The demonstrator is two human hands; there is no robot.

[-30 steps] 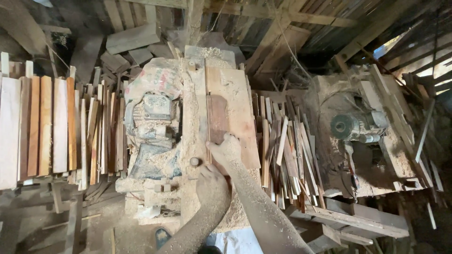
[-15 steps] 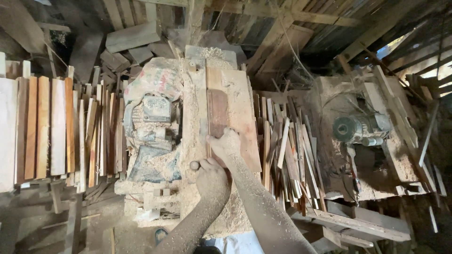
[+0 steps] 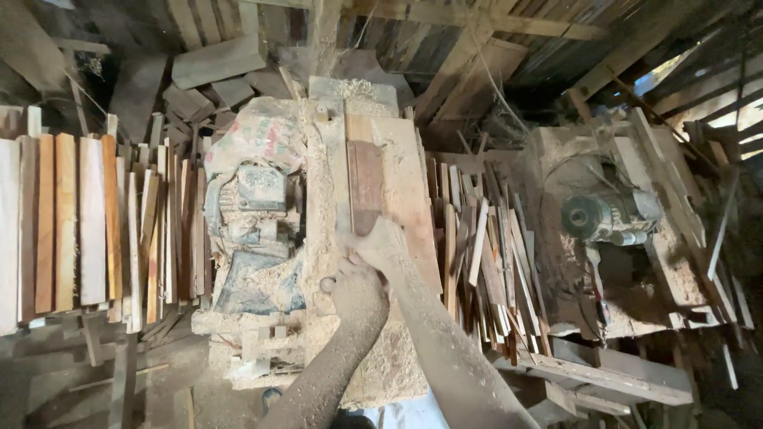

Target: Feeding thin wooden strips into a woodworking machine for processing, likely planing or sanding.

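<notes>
Reddish wood strip (image 3: 365, 187) lies flat on sawdusted tabletop (image 3: 413, 199), just ahead of both hands; right hand (image 3: 383, 245) pressed flat on its near end; left hand (image 3: 358, 287) clenched, just behind; strip looks stiff, light, dusty-slick; hold near end.

A crumpled pale sack (image 3: 256, 140) with faded red and green print drapes over the top of the dusty motor (image 3: 253, 208), left of the sawdust-covered tabletop (image 3: 409, 199). No signs or screens show.
</notes>
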